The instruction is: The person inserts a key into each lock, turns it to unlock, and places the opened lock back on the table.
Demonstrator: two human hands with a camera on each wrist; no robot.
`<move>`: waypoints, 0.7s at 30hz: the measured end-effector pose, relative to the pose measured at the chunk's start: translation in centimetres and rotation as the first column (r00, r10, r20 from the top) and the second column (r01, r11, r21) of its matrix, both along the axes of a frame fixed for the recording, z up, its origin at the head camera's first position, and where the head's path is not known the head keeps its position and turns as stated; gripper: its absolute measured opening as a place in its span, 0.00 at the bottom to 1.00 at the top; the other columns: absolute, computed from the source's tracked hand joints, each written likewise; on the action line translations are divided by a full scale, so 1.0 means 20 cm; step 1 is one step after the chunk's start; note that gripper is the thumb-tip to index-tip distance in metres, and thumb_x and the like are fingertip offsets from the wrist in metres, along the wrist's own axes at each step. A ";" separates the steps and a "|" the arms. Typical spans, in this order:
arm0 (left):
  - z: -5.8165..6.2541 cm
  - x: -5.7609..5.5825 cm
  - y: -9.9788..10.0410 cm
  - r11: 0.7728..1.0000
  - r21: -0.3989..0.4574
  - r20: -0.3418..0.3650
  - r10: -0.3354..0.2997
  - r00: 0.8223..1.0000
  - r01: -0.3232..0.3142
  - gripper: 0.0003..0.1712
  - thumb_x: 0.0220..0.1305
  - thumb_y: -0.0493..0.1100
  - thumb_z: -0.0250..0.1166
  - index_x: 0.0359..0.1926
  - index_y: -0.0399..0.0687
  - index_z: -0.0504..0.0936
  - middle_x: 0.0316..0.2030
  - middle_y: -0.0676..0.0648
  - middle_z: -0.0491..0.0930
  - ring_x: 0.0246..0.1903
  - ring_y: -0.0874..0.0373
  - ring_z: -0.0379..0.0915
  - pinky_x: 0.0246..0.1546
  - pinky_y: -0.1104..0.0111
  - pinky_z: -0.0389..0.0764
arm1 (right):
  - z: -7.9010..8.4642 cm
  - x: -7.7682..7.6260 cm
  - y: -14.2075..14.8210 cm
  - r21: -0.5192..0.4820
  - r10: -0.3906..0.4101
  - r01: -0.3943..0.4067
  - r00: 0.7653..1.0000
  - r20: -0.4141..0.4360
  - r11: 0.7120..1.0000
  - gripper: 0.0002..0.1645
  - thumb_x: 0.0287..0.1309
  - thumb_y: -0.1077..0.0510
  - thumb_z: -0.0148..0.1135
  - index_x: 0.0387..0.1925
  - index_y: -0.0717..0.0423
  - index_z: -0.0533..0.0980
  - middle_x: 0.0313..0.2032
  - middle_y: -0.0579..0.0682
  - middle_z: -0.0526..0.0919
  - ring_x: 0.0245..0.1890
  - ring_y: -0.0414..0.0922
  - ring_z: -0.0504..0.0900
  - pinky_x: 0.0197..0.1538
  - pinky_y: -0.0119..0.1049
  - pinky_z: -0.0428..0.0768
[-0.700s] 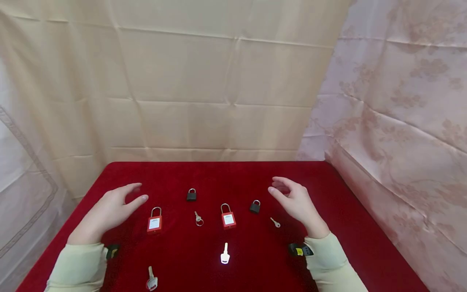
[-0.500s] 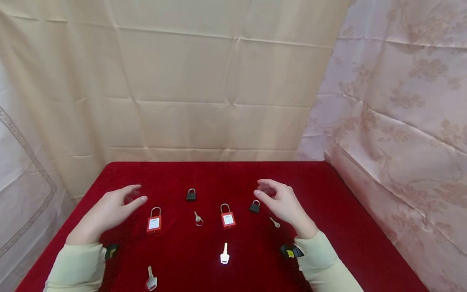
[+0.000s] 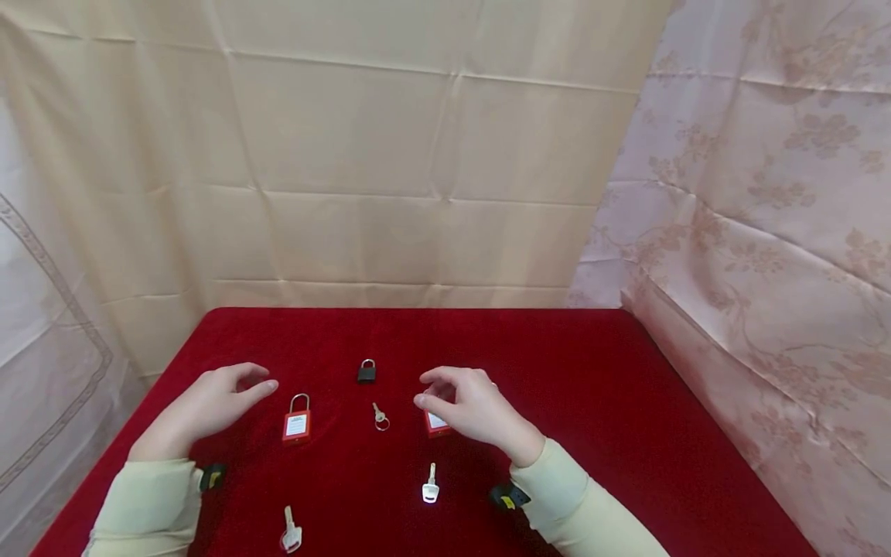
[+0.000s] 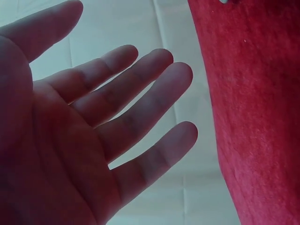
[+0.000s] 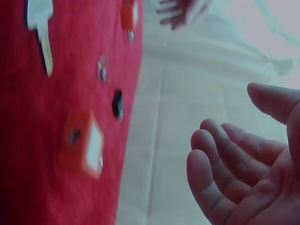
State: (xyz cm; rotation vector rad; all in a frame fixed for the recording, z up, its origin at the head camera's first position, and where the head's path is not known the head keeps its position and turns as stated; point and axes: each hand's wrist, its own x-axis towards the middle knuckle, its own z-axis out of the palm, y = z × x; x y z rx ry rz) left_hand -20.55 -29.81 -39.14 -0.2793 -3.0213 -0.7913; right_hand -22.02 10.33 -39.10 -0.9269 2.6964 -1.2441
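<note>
My left hand [image 3: 209, 410] hovers left of a red padlock [image 3: 296, 425] with a white label, its shackle upward. In the left wrist view that hand [image 4: 89, 122] holds nothing, fingers apart. My right hand [image 3: 473, 408] floats over a second red padlock [image 3: 437, 425], covering its shackle in the head view. The right wrist view shows this hand [image 5: 248, 173] with relaxed, slightly bent fingers and nothing in them, apart from the red padlock [image 5: 77, 140]. Between the hands lie a black padlock [image 3: 366, 374] and a small key on a ring [image 3: 379, 416].
A silver key [image 3: 431, 492] lies below the right red padlock, and another key [image 3: 291, 537] near the front left. The red cloth-covered table [image 3: 557, 340] meets a beige curtain [image 3: 348, 155] behind and a floral cloth [image 3: 766, 232] on the right.
My right hand has moved left, from the table's right side to over the right red padlock, now hiding the second black padlock and the small right key. The left hand has lowered slightly.
</note>
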 end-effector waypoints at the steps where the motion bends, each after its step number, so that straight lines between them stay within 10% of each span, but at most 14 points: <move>1: 0.00 0.00 -0.01 1.000 -0.002 0.001 0.001 1.000 -0.001 0.29 0.70 0.55 0.65 0.57 0.34 0.80 0.50 0.35 0.82 0.48 0.38 0.78 0.46 0.42 0.78 | -0.01 0.00 -0.03 0.009 0.022 -0.022 1.000 0.005 1.000 0.17 0.66 0.51 0.68 0.52 0.53 0.82 0.34 0.36 0.84 0.32 0.35 0.81 0.38 0.34 0.80; 17: -0.07 -0.03 -0.10 1.000 -0.029 0.088 0.014 0.996 -0.011 0.28 0.70 0.53 0.64 0.54 0.31 0.80 0.46 0.36 0.83 0.47 0.38 0.78 0.47 0.43 0.78 | -0.12 0.12 -0.44 0.229 0.252 -0.262 0.965 0.071 0.937 0.17 0.64 0.49 0.69 0.49 0.54 0.84 0.25 0.31 0.79 0.24 0.28 0.76 0.32 0.25 0.76; 21: -0.08 -0.04 -0.12 1.000 -0.031 0.093 0.002 0.996 0.001 0.27 0.71 0.53 0.64 0.53 0.31 0.81 0.46 0.36 0.83 0.47 0.38 0.78 0.47 0.43 0.78 | -0.15 0.14 -0.51 0.273 0.283 -0.297 0.955 0.092 0.915 0.14 0.64 0.49 0.70 0.45 0.53 0.84 0.22 0.30 0.78 0.23 0.27 0.76 0.46 0.30 0.79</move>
